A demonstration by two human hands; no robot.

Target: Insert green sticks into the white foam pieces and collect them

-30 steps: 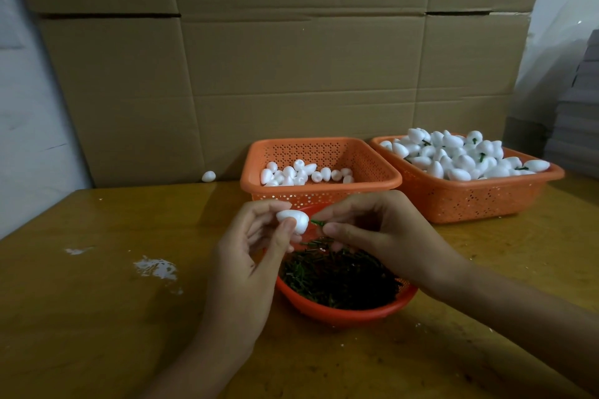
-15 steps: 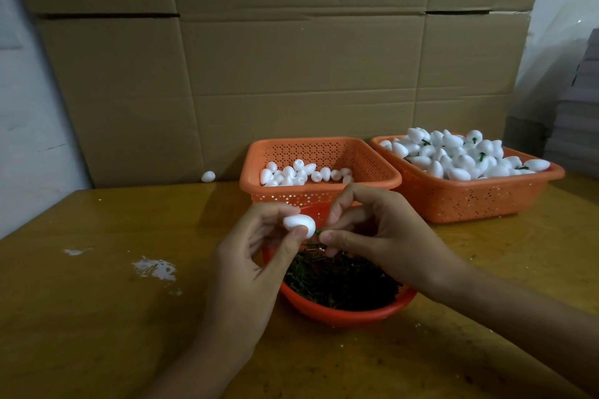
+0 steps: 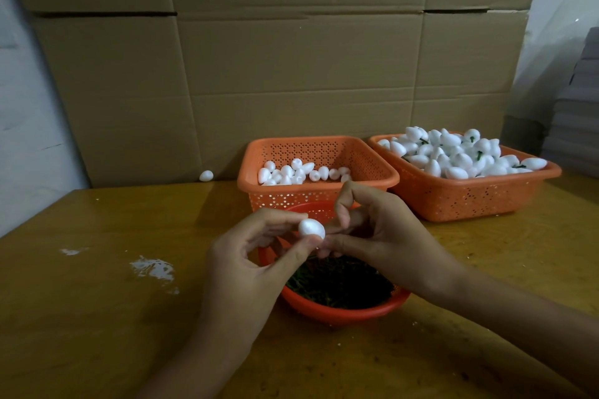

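Note:
My left hand pinches a white egg-shaped foam piece between thumb and fingers, above the round red bowl of green sticks. My right hand has its thumb and fingertips pinched together against the right end of the foam piece, index finger bent upward. The stick it held is hidden behind those fingertips. Behind the bowl, an orange basket holds several plain foam pieces. To its right, another orange basket is heaped with foam pieces that carry green sticks.
A wall of cardboard boxes closes off the back of the wooden table. One loose foam piece lies at the foot of the boxes on the left. White crumbs dot the table left of my hands.
My right hand has closed the gap to the foam piece; the green stick tip seen between its fingers a second ago is no longer visible. My left hand holds the piece in nearly the same place.

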